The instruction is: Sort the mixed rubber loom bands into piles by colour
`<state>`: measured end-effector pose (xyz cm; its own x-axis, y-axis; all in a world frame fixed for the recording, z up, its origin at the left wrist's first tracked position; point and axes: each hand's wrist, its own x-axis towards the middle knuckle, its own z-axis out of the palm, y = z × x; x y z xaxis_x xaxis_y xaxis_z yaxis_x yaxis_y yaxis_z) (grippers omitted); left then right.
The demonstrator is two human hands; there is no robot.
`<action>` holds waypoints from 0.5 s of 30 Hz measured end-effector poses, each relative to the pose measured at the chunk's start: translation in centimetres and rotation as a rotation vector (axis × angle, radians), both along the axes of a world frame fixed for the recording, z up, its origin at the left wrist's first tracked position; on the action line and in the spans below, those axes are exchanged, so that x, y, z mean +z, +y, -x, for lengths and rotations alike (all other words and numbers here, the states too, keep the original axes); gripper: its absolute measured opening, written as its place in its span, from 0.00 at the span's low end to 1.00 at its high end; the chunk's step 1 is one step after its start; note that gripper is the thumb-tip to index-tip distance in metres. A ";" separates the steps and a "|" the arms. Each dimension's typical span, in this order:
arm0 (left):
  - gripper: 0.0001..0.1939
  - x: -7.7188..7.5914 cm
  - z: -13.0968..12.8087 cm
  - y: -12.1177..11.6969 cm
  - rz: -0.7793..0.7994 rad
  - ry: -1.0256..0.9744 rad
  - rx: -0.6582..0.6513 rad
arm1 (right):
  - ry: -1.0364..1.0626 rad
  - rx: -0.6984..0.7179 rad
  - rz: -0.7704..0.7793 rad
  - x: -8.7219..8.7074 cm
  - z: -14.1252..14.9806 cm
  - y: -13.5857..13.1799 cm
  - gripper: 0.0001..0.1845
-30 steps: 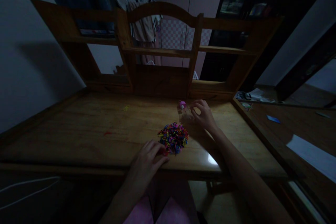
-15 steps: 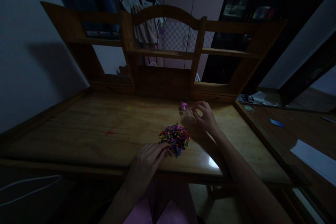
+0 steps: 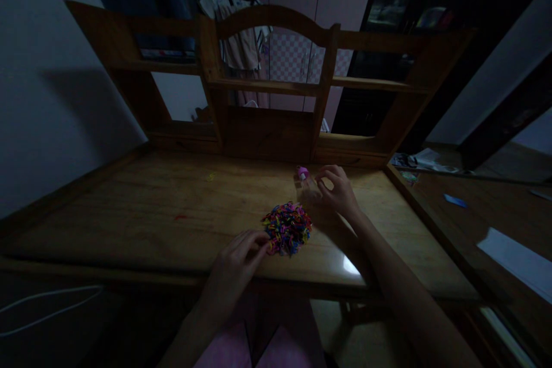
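Observation:
A heaped pile of small, multicoloured rubber bands lies on the wooden desk. At its near left edge is my left hand, thumb and forefinger pinched at a pinkish band. To the pile's upper right, my right hand is curled, thumb and forefinger tips meeting in a ring. Whatever those tips hold, if anything, is too small to tell. Right beside them lies a clear container with a pink top, its transparent body hard to make out. Whether the right fingers touch it, I cannot tell.
A yellow band and a red band lie apart on the desk's left side. The wooden shelf unit rises along the back. On the right-hand surface are a blue card-like object and white paper.
My left hand has drawn back slightly to the left, its fingertips now at the pile's edge rather than over it. The right hand has stayed almost still.

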<state>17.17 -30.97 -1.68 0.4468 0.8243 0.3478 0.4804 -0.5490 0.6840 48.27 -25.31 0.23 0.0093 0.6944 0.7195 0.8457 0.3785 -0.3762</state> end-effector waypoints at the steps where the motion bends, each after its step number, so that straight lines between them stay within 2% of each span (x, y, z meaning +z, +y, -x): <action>1: 0.03 0.0 0.0 0.0 0.010 0.005 -0.007 | -0.003 0.000 0.001 0.0 0.0 0.0 0.04; 5: 0.06 -0.1 0.0 0.1 -0.018 0.018 -0.053 | -0.012 -0.001 0.002 0.1 0.0 -0.1 0.04; 9: 0.14 -0.5 -0.2 0.3 -0.092 0.007 -0.086 | -0.012 -0.002 0.000 0.1 0.1 -0.1 0.04; 15: 0.18 -0.4 -0.1 0.7 -0.101 0.039 -0.082 | -0.014 0.001 -0.006 0.3 0.2 -0.2 0.04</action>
